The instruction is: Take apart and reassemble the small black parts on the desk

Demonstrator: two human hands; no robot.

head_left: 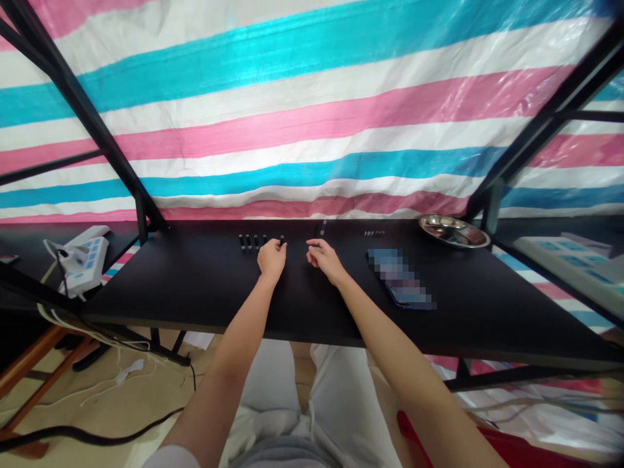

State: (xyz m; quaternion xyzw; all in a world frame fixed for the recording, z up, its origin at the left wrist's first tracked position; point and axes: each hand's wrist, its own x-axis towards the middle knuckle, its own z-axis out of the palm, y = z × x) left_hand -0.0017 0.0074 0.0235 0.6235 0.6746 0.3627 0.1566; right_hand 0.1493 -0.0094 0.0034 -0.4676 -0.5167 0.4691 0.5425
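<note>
Near the middle of the black table, my left hand [273,258] is closed in a pinch around a small black cylinder [281,239] with a pale end, which stands upright. Just left of it several more small black cylinders [248,242] stand in a row, the closest partly behind my fingers. To the right, my right hand [324,259] hovers over the table with its index finger reaching left and its other fingers loosely bent; nothing shows in it. Behind that hand lies a small dark and clear piece [322,227], too small to name.
Several tiny silvery pieces [374,233] form a row at the back right. A shiny metal dish [454,233] and a blurred-out phone [400,279] lie on the black table [195,286]. Power strips [88,266] sit left, with cables below; black frame posts flank the table.
</note>
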